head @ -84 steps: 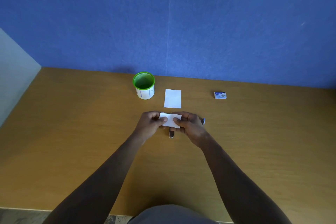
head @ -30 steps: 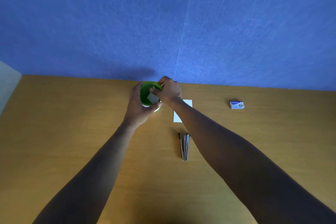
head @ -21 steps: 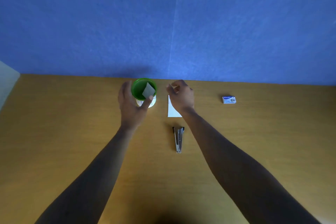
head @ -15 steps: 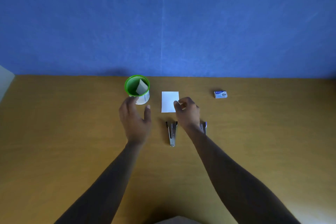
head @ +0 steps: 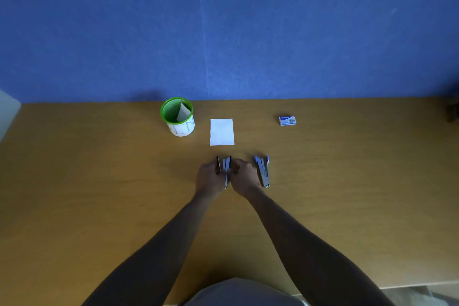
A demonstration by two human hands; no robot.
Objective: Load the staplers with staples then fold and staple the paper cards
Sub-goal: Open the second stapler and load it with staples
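Note:
Both hands meet on a grey stapler (head: 226,168) lying on the wooden table (head: 99,181), its black-tipped arms spread apart. My left hand (head: 209,179) grips its left side and my right hand (head: 244,178) its right side. A second grey-blue stapler (head: 263,171) lies untouched just right of my right hand. A flat white paper card (head: 221,131) lies beyond the hands. A green-rimmed mesh cup (head: 177,117) at the back holds a folded card (head: 183,112). A small blue staple box (head: 287,120) sits at the back right.
A blue wall (head: 223,27) rises directly behind the table's far edge. A dark object (head: 454,112) shows at the right border. The table's near edge runs along the bottom right, with floor beyond it.
My right hand dropped the folded card into the green cup. Both hands then drew back toward me and closed on the stapler in the middle of the table.

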